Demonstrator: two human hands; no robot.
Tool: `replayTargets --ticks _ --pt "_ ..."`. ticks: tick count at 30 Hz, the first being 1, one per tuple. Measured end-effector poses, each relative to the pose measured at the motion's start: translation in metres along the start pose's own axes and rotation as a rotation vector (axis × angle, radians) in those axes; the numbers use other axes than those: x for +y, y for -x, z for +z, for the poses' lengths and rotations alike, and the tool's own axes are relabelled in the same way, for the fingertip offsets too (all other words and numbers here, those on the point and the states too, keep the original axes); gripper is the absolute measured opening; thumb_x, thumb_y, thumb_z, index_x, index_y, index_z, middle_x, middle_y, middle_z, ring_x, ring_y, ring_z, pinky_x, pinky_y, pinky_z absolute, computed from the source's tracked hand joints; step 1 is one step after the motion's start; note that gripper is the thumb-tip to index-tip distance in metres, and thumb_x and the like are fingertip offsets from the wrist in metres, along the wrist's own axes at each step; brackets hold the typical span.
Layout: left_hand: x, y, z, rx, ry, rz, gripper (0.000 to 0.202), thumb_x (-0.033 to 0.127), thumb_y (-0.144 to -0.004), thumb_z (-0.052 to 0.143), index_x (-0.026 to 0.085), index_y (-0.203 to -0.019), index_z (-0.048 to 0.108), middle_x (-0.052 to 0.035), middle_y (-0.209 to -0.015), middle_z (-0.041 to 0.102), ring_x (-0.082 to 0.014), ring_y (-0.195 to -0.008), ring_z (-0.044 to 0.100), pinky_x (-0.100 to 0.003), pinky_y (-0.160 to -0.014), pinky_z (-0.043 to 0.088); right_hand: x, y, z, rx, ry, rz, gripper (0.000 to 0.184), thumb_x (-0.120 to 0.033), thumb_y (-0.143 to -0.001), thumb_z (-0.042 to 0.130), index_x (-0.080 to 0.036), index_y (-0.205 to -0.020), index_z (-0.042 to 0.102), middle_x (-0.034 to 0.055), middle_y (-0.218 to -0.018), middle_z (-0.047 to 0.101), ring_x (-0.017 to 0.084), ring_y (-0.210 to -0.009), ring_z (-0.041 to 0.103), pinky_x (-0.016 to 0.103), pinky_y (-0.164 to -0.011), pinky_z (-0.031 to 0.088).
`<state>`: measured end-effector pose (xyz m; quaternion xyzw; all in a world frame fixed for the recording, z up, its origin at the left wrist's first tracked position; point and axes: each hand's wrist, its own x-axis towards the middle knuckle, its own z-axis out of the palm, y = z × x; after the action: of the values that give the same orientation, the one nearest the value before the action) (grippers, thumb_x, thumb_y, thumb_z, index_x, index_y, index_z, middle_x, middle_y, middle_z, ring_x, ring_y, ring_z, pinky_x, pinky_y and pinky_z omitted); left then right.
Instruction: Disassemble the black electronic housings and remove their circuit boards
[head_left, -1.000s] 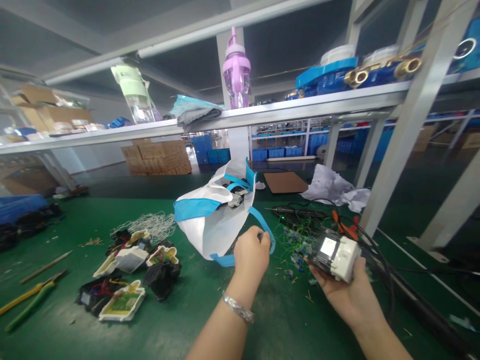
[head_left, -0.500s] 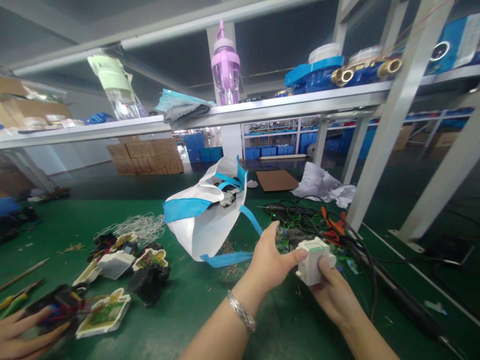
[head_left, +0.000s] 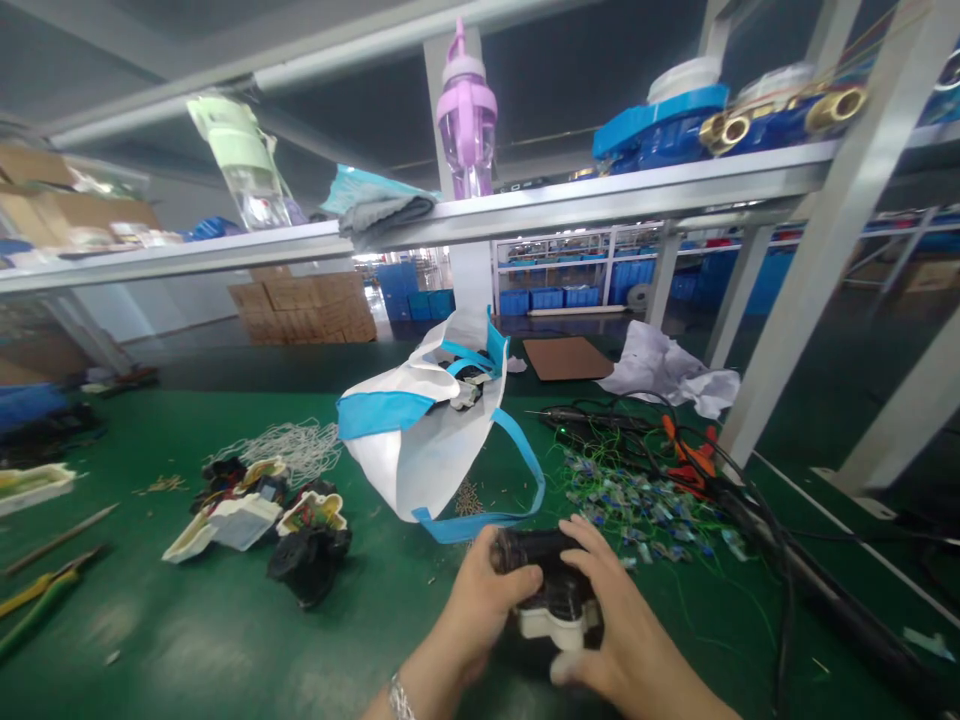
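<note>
Both of my hands hold one black-and-white device [head_left: 551, 592] low over the green bench. My left hand [head_left: 484, 610] grips its black left end, thumb across the top. My right hand [head_left: 611, 625] wraps its right side, fingers over the black part and the white base. Just beyond the hands lies a white bag with blue straps [head_left: 427, 430], holding some parts in its mouth. A scatter of small blue parts on green wires [head_left: 637, 500] lies to the right of the bag.
A pile of opened black and white housings [head_left: 262, 510] sits at the left, with white netting [head_left: 289, 447] behind it. Pliers [head_left: 37, 600] lie at the far left. Black cables and orange cutters [head_left: 694, 455] run along the right. A shelf above carries bottles [head_left: 466, 115].
The device has been turned from white side up to black side up and brought lower and closer. Another person's hand at the lower left is gone, along with one housing.
</note>
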<state>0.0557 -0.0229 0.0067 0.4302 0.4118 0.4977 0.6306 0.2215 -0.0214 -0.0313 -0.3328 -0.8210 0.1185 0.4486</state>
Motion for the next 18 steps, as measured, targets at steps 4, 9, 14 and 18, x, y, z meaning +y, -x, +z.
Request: replayTargets --ticks 4,9,14,18 --pt "-0.013 0.003 -0.020 -0.099 -0.004 0.041 0.046 0.024 -0.053 0.072 0.016 -0.084 0.039 0.0017 -0.074 0.052 -0.0117 -0.070 0.050 -0.021 -0.063 0.038 0.007 0.001 -0.011 0.035 -0.134 0.209 0.069 -0.064 -0.081 0.033 -0.017 -0.131 0.026 0.0147 -0.132 0.026 0.032 -0.119 0.028 0.052 -0.096 0.026" --pt "-0.022 0.012 -0.035 -0.203 -0.210 0.037 0.040 0.011 -0.055 0.064 0.016 -0.088 0.044 0.0022 -0.079 0.050 -0.0109 -0.073 0.047 -0.020 -0.064 0.036 0.037 -0.007 -0.039 0.330 -0.023 0.559 0.064 -0.060 -0.075 0.043 -0.019 -0.122 0.037 0.0114 -0.124 0.039 0.030 -0.111 0.040 0.048 -0.095 0.029" --pt "-0.020 0.011 -0.045 -0.152 -0.423 0.065 0.042 0.007 -0.055 0.061 0.016 -0.094 0.049 0.0008 -0.089 0.052 -0.0144 -0.085 0.047 -0.022 -0.076 0.035 0.079 -0.016 -0.073 0.367 0.430 0.807 0.073 -0.061 -0.063 0.041 -0.009 -0.113 0.044 0.0187 -0.115 0.045 0.036 -0.103 0.044 0.048 -0.091 0.032" --pt "-0.024 0.004 -0.055 -0.038 -0.590 0.077 0.042 0.008 -0.054 0.061 0.018 -0.094 0.052 -0.0008 -0.094 0.053 -0.0184 -0.092 0.046 -0.026 -0.082 0.034 0.105 -0.016 -0.104 0.248 0.613 0.812 0.042 -0.041 -0.063 0.044 -0.010 -0.090 0.050 0.0228 -0.105 0.048 0.036 -0.105 0.043 0.040 -0.092 0.031"
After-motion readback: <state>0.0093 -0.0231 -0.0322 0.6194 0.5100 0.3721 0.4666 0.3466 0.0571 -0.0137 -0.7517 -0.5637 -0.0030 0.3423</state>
